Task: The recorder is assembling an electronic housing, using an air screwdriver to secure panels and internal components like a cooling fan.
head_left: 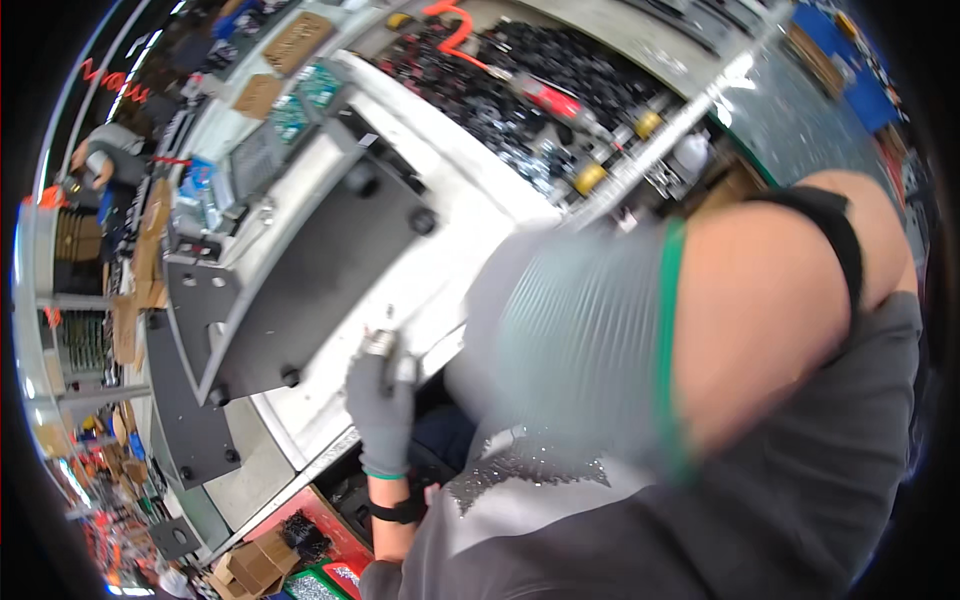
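My left hand (380, 415), in a grey knit glove with a green cuff, is at the near edge of a white worktop (440, 270). Its fingers are closed around a small shiny metal piece (381, 343), too small to identify. Beyond it lies a dark grey panel (300, 270) with raised edges and round black feet (422, 221). My right hand (560, 330), gloved the same way, is raised very close and smeared by motion. Its fingers cannot be made out, nor whether they hold anything. It covers the worktop's near right part.
A red power screwdriver (555, 100) on a coiled hose lies over a tray of small black parts (440, 70). Another dark panel (190, 410) sits at the left. Green circuit boards (290, 118) and cardboard pieces (298, 44) lie at the back. Another person (115, 155) stands far left.
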The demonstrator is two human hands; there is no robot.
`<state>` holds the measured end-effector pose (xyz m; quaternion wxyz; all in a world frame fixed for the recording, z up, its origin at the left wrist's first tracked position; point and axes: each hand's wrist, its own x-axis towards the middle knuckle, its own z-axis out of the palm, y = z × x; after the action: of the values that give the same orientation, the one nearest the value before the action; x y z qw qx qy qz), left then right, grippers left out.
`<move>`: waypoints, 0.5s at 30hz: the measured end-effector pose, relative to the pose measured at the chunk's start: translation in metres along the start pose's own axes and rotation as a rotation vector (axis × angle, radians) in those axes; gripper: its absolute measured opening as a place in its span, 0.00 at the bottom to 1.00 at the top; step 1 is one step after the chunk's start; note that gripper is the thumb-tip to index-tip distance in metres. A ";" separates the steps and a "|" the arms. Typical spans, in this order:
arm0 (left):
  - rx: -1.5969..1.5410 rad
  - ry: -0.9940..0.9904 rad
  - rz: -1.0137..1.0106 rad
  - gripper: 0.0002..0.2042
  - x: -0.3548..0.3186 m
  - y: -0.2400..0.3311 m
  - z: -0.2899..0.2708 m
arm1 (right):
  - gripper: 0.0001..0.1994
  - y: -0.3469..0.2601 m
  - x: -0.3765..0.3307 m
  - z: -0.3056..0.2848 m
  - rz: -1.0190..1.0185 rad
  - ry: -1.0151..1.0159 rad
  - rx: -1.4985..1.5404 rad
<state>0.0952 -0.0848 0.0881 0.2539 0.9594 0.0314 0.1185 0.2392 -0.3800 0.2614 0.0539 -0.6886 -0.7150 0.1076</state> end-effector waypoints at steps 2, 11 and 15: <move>0.071 0.026 0.010 0.17 -0.003 -0.006 0.001 | 0.16 0.073 0.008 0.008 0.486 -0.149 -0.035; 0.050 0.070 0.063 0.14 0.000 -0.005 -0.012 | 0.27 0.265 -0.005 0.106 1.349 -0.087 -0.022; -0.323 -0.420 -0.136 0.16 -0.007 -0.005 -0.098 | 0.33 0.272 -0.002 0.118 1.416 -0.171 -0.009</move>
<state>0.0651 -0.0348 0.1668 0.4121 0.9056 0.0232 -0.0970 0.4770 -0.3834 0.0847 -0.0878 -0.9770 -0.0982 0.1675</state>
